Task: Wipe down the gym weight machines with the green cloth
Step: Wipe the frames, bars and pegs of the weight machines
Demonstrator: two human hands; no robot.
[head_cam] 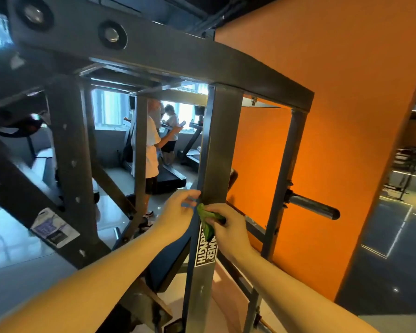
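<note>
A dark grey steel weight machine frame fills the view. Its flat upright post (220,145) stands in the middle and carries a white label low down. My right hand (228,228) grips a bunched green cloth (208,218) and holds it against the front of this post, just above the label. My left hand (178,212) is at the post's left edge, fingertips touching the metal beside the cloth, fingers loosely bent. Part of the cloth is hidden under my right fingers.
An orange wall (334,116) stands close behind the frame on the right. A steel plate peg (315,206) sticks out to the right of a thinner upright. Two people stand on treadmills (168,176) beyond the frame. A slanted beam with a sticker (54,228) crosses the left.
</note>
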